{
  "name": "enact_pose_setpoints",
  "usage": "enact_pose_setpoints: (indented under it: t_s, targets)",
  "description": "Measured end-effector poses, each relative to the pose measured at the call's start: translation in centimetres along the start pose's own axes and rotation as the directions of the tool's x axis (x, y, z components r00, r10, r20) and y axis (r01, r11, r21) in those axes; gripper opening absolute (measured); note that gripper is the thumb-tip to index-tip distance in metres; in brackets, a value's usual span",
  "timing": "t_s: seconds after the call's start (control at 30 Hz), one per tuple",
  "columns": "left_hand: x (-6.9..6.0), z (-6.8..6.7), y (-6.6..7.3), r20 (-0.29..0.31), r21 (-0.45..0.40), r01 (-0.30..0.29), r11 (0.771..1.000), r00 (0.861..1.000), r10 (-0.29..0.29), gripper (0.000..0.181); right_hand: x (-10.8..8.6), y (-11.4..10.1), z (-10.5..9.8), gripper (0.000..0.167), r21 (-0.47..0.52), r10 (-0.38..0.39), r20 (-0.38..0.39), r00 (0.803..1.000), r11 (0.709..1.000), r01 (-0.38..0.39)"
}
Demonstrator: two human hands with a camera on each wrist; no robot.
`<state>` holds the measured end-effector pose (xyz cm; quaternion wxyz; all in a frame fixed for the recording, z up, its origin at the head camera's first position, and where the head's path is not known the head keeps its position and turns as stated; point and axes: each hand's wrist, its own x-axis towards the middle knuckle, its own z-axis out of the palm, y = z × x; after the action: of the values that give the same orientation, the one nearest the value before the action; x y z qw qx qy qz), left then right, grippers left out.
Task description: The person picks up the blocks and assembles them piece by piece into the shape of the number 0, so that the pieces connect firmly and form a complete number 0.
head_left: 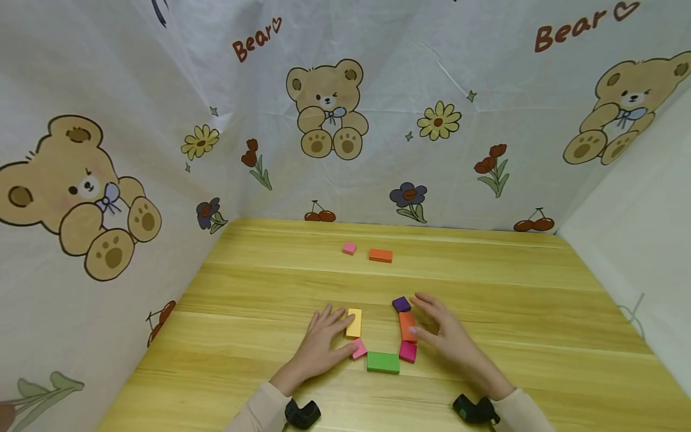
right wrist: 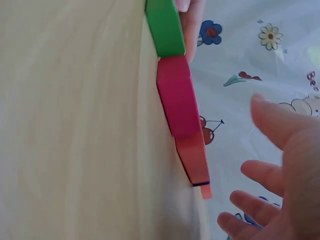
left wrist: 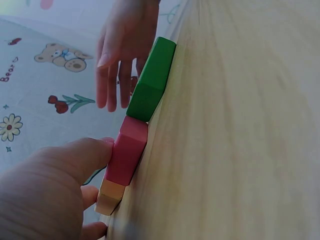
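Observation:
Wooden blocks form a U on the table in the head view. On its left side my left hand point(head_left: 320, 345) touches the pink block point(head_left: 358, 350) with the thumb, and a fingertip is at the yellow block point(head_left: 354, 323). These fingers are extended. A green block point(head_left: 383, 362) makes the bottom of the U. Up the right side run a magenta block point(head_left: 408, 352), an orange block point(head_left: 406, 327) and a purple block point(head_left: 401, 304). My right hand point(head_left: 450, 336) is beside these; the right wrist view shows its fingers point(right wrist: 257, 205) spread and apart from the blocks.
Farther back on the wood-grain table point(head_left: 281, 282) lie a small pink block point(head_left: 349, 248) and another orange block point(head_left: 381, 255). A bear-printed cloth point(head_left: 378, 174) hangs behind the table and along its left. A white wall point(head_left: 642, 240) borders the right.

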<state>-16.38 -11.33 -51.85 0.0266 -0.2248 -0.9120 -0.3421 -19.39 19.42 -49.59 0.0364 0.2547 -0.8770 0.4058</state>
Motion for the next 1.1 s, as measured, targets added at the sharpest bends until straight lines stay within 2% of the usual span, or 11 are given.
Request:
enact_pose_setpoints:
  t_s: [0.27, 0.47, 0.63, 1.1]
  targets:
    - [0.0, -0.1, 0.1, 0.002, 0.0, 0.006, 1.0, 1.0, -0.006, 0.06, -0.8, 0.6, 1.2, 0.075, -0.08, -0.023, 0.056, 0.998, 0.996, 0.028]
    - [0.0, 0.0, 0.0, -0.001, 0.001, 0.003, 1.0, 1.0, -0.003, 0.06, -1.0, 0.3, 1.6, 0.079, -0.177, -0.042, 0.072, 0.997, 0.983, 0.054]
    - [0.0, 0.0, 0.0, -0.003, -0.003, 0.001, 1.0, 1.0, -0.001, 0.06, -1.1, 0.3, 1.8, 0.079, -0.221, -0.057, 0.07, 0.996, 0.973, 0.071]
    - [0.0, 0.0, 0.0, -0.004, -0.014, 0.009, 1.0, 1.0, -0.009, 0.06, -1.2, 0.4, 1.9, 0.079, -0.239, -0.082, 0.067, 0.994, 0.966, 0.096]
